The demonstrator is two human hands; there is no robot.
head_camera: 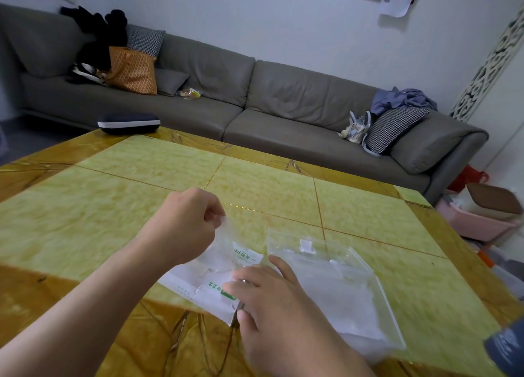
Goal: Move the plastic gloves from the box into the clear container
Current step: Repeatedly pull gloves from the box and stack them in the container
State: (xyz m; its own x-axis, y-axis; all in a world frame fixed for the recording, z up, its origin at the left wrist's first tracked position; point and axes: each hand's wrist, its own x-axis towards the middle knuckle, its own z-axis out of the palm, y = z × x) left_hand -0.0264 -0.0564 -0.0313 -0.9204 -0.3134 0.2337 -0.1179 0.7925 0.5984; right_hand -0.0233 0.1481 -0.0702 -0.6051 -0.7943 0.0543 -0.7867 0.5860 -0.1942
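From the head view, the left hand is pinching a thin plastic glove, drawing it up from the flat white box, while the right hand is pressing flat-fingered on that box, apparently steadying it. The clear container is lying just right, near the table edge; open tabletop stretches beyond.

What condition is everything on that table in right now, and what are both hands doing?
Left hand: pinching a plastic glove, lifting it.
Right hand: fingers flat, pressing on the box.
Box: lying flat, torn open.
Clear container: open, gloves already inside.
Dark case: closed.
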